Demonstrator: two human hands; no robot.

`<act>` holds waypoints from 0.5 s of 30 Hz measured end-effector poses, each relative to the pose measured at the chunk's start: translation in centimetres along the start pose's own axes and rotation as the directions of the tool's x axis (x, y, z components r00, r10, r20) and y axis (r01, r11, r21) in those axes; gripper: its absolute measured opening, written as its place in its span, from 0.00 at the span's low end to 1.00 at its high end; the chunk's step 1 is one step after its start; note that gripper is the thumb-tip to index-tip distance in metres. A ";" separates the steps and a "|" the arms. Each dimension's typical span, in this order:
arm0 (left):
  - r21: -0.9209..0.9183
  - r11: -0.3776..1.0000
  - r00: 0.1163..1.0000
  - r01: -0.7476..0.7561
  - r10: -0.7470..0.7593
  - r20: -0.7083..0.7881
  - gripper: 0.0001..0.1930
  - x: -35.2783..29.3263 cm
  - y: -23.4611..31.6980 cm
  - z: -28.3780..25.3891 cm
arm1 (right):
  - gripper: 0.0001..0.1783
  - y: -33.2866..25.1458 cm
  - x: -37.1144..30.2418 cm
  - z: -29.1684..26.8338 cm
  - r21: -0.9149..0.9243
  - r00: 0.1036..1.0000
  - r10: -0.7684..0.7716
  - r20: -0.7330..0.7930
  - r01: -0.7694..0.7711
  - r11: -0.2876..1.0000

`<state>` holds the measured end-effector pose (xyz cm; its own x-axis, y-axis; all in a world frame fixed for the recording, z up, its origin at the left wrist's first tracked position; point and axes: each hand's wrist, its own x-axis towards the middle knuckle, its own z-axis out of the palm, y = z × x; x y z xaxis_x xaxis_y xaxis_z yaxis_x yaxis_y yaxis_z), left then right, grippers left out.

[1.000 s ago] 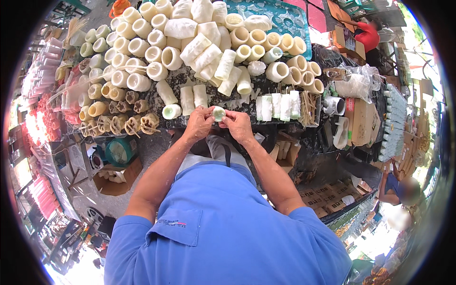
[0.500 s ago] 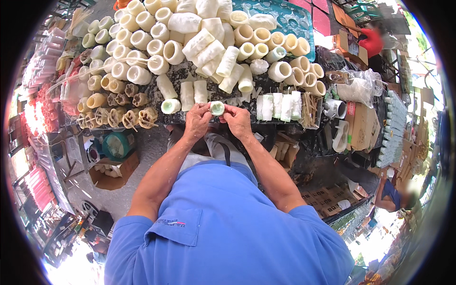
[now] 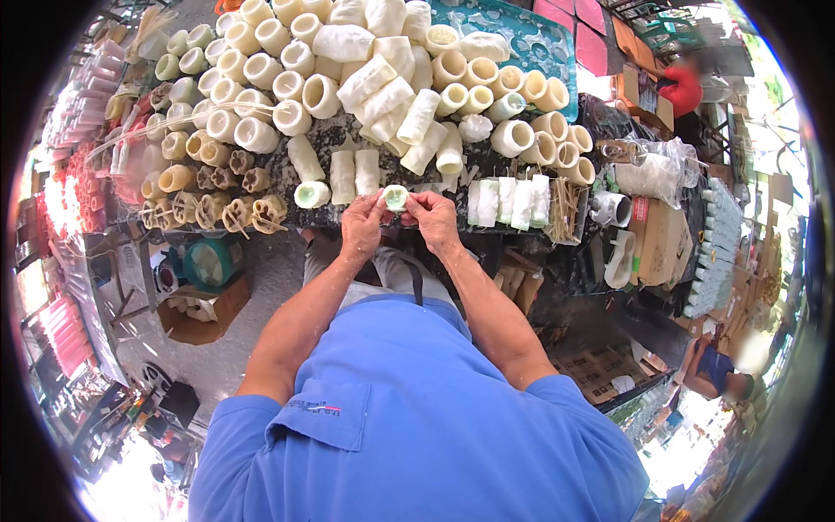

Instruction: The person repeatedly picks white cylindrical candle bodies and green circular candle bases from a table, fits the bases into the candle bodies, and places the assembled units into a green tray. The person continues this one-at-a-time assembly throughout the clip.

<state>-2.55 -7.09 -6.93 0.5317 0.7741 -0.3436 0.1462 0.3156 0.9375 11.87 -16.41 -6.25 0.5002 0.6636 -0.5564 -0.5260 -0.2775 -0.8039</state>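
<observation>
Between the fingertips of both hands, at the table's near edge, is a small round wax candle (image 3: 395,198) with a pale green hollow top and a white rim. My left hand (image 3: 361,224) pinches its left side, and my right hand (image 3: 437,221) grips the right side. The candle's lower part is hidden from this angle. Just left of it lies a similar green-ended wax cylinder (image 3: 311,195). Behind my left hand two white wax cylinders (image 3: 343,177) lie side by side. Right of my right hand, several white-and-green candles (image 3: 504,202) with wicks stand in a row.
Hollow cream wax cylinders (image 3: 256,135) crowd the black table's far side, beside a teal tray (image 3: 531,43). Bundled sticks (image 3: 570,204) and cardboard boxes (image 3: 663,239) are at the right. A box (image 3: 204,320) stands on the floor at left. Another person (image 3: 713,361) is at lower right.
The candle has tilted slightly between my fingers and shifted a little left in view. Both hands keep their pinch on it.
</observation>
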 end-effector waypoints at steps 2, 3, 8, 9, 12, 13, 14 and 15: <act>0.168 0.986 0.998 0.007 0.003 -0.062 0.12 -0.3 0.8 0.1 | 0.09 -0.5 0.0 0.0 -0.189 0.997 -0.077 0.004 0.076 0.979; 0.218 0.976 0.997 -0.019 0.037 -0.075 0.12 -0.3 1.1 0.1 | 0.10 -0.8 0.0 -0.1 -0.375 0.988 -0.153 0.026 0.151 0.915; 0.596 0.758 0.946 -0.264 0.325 0.006 0.13 0.0 1.9 0.1 | 0.12 -2.1 0.6 -0.5 -0.746 0.866 -0.442 0.233 0.451 0.491; 0.599 0.776 0.964 -0.199 0.263 -0.020 0.14 0.2 1.8 0.1 | 0.12 -2.1 0.8 -0.6 -0.737 0.892 -0.409 0.195 0.408 0.538; 0.595 0.803 0.991 -0.022 0.097 -0.094 0.17 0.5 1.2 -0.1 | 0.12 -1.0 1.3 -0.8 -0.591 0.983 -0.179 0.045 0.171 0.789; 0.610 0.792 0.991 -0.010 0.088 -0.099 0.18 0.6 0.9 -0.3 | 0.12 -0.4 1.5 -1.0 -0.551 0.993 -0.119 0.019 0.110 0.827; 0.625 0.781 0.990 -0.002 0.087 -0.107 0.18 0.8 0.5 -0.4 | 0.11 0.1 1.8 -1.2 -0.500 0.998 -0.061 0.000 0.053 0.865; 0.628 0.778 0.992 -0.005 0.081 -0.092 0.18 1.0 0.1 -0.6 | 0.11 0.8 2.2 -1.4 -0.459 0.997 -0.081 -0.003 0.071 0.885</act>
<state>-2.49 -5.95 -7.26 0.4626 0.8443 -0.2705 0.6351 -0.1027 0.7656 13.49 -16.13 -8.39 0.5435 0.6818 -0.4896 -0.1144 -0.5177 -0.8479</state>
